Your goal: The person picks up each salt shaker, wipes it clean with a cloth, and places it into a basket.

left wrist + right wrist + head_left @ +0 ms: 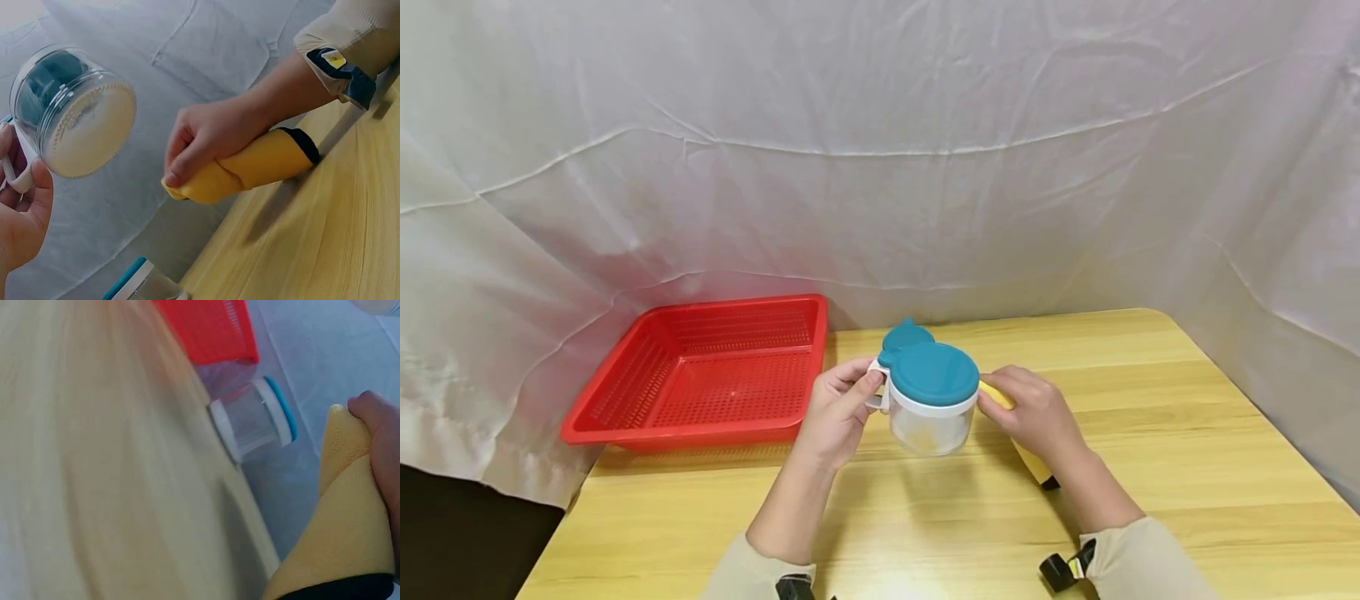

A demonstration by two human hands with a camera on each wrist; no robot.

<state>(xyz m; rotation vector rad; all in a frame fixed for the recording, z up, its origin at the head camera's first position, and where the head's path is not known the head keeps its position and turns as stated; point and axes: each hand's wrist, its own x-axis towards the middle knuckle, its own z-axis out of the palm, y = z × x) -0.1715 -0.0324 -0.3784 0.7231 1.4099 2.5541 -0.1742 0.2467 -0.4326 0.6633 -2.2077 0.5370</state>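
Note:
My left hand (837, 414) grips the white handle of a clear jar (934, 377) with a teal lid, held above the table. In the left wrist view the jar's round base is turned toward the camera. My right hand (1034, 414) holds a yellow cloth (253, 169) with a black edge, bunched between thumb and fingers. Its black end hangs low, near the tabletop. Beside the raised jar in the head view, the cloth's upper end meets or nearly meets the jar wall; I cannot tell which. A second teal-lidded jar (253, 419) stands on the table behind, mostly hidden in the head view.
A red perforated plastic basket (808, 427) sits at the back left of the wooden table (1157, 417). Pale fabric (880, 208) hangs behind the table and along its sides.

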